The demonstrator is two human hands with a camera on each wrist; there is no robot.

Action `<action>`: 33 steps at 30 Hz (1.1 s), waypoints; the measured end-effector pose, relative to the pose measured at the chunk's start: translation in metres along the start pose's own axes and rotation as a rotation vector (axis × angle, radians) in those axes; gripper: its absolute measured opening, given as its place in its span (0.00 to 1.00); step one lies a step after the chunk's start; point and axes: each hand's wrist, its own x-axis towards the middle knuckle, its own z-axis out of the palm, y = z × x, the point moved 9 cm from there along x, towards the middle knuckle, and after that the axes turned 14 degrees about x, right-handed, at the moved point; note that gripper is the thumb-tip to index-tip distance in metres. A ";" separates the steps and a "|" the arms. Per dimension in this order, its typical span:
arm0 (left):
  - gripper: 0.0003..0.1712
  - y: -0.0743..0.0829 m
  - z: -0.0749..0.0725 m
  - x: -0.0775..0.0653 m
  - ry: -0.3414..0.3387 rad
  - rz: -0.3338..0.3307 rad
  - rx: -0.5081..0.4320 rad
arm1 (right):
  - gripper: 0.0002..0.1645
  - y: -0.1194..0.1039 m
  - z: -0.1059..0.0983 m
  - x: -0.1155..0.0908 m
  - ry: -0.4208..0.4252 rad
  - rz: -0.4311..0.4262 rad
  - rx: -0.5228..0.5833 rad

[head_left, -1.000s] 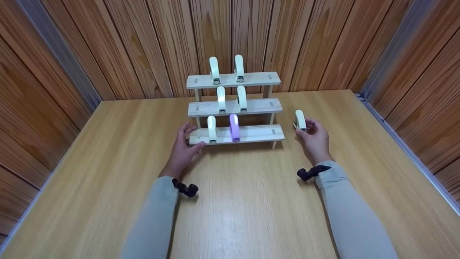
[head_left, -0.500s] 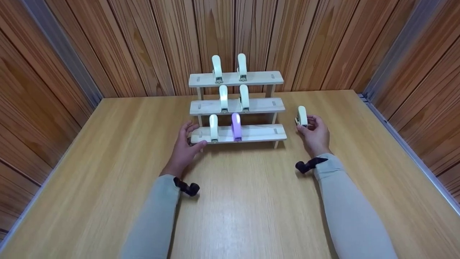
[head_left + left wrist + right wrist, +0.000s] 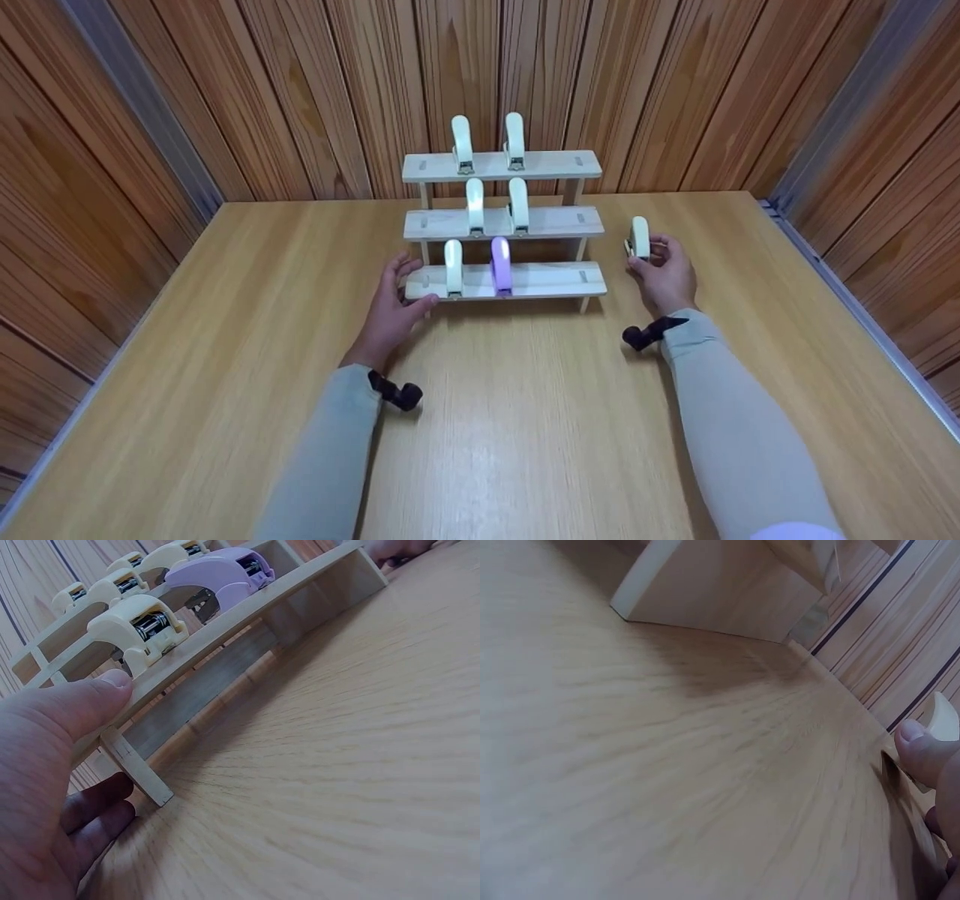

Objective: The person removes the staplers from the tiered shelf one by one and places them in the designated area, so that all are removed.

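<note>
A three-tier wooden display stand [image 3: 551, 279] stands toward the back of the table. My left hand [image 3: 390, 315] grips the left end of its bottom board. In the left wrist view the thumb [image 3: 105, 694] lies on the board and the fingers are beside the leg. Cream staplers stand upright in pairs on the upper two tiers; a cream stapler [image 3: 454, 268] and a purple stapler [image 3: 501, 266] share the bottom one. Right of the stand, my right hand [image 3: 667, 276] pinches another cream stapler [image 3: 639, 238], upright; the right wrist view cuts most of it off.
Wood-grain panels [image 3: 540, 67] rise behind the table [image 3: 517, 420] and at both sides. A metal rail [image 3: 862, 300] runs along the right edge. A pale lavender rounded shape [image 3: 796, 532] shows over the right sleeve at the bottom edge.
My right hand has moved slightly toward the back with its cream stapler. The left hand keeps its grip on the stand. The head view has shifted a little, moving the scene rightward.
</note>
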 end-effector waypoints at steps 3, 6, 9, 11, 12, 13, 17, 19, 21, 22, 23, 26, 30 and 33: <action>0.51 0.000 0.000 0.000 0.005 0.000 0.004 | 0.35 -0.001 0.000 0.004 0.003 -0.027 -0.063; 0.51 0.000 0.001 0.000 -0.003 -0.006 -0.003 | 0.35 -0.002 -0.001 0.008 0.003 -0.039 -0.094; 0.52 -0.001 0.002 0.000 -0.011 -0.018 -0.006 | 0.36 -0.002 -0.002 0.012 -0.001 -0.027 -0.099; 0.52 0.000 0.002 -0.001 -0.014 -0.026 0.005 | 0.36 -0.001 -0.003 0.015 -0.001 -0.018 -0.101; 0.52 0.000 0.002 -0.001 -0.012 -0.029 0.010 | 0.36 -0.001 -0.003 0.016 -0.003 -0.013 -0.105; 0.51 0.001 0.002 -0.002 -0.010 -0.030 0.017 | 0.37 -0.001 -0.003 0.017 -0.007 -0.007 -0.108; 0.50 0.002 0.000 -0.002 -0.001 -0.013 0.019 | 0.38 -0.002 -0.003 0.021 -0.014 -0.017 -0.147; 0.50 0.003 0.000 -0.002 0.002 0.008 0.005 | 0.37 -0.002 -0.003 0.022 -0.012 -0.031 -0.161; 0.50 0.005 0.000 -0.002 0.002 0.032 -0.011 | 0.36 -0.002 -0.004 0.023 -0.003 -0.048 -0.172; 0.50 0.005 0.000 -0.002 0.001 0.043 -0.020 | 0.36 -0.002 -0.004 0.023 0.000 -0.055 -0.172; 0.50 0.006 0.000 -0.002 -0.001 0.049 -0.026 | 0.36 -0.002 -0.004 0.023 0.003 -0.061 -0.171; 0.50 0.004 0.000 -0.002 0.002 0.041 -0.015 | 0.36 -0.002 -0.004 0.023 0.007 -0.061 -0.173; 0.50 0.003 0.000 -0.002 0.003 0.026 0.005 | 0.35 -0.003 -0.003 0.023 0.005 -0.068 -0.190; 0.50 0.003 -0.001 -0.002 0.010 0.027 0.009 | 0.35 -0.004 -0.002 0.022 -0.002 -0.072 -0.201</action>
